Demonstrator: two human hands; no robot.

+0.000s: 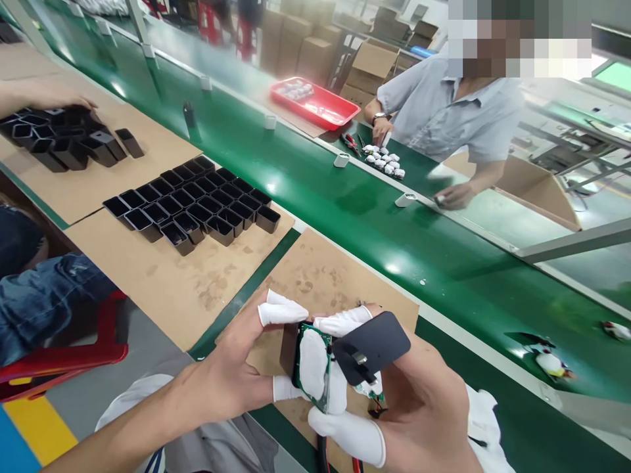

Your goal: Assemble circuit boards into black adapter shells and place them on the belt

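Note:
My left hand (231, 374) and my right hand (419, 414), both with white finger cots, are closed together on a small assembly near the bottom centre. It is a green circuit board (323, 394) with a black box-shaped housing (288, 348) behind it and a flat black cover plate (377, 345) with a metal clip on the right. My left fingers pinch the board and housing. My right thumb and fingers grip the cover plate and the board's lower edge. The hands are above a brown cardboard mat (320, 276).
A block of black open housings (192, 203) sits on cardboard to the left, with another pile (64, 138) farther left under someone's hand. A green conveyor belt (394, 223) runs diagonally. Across it a person in a grey shirt (444, 112) handles small white parts (384, 161) beside a red tray (315, 102).

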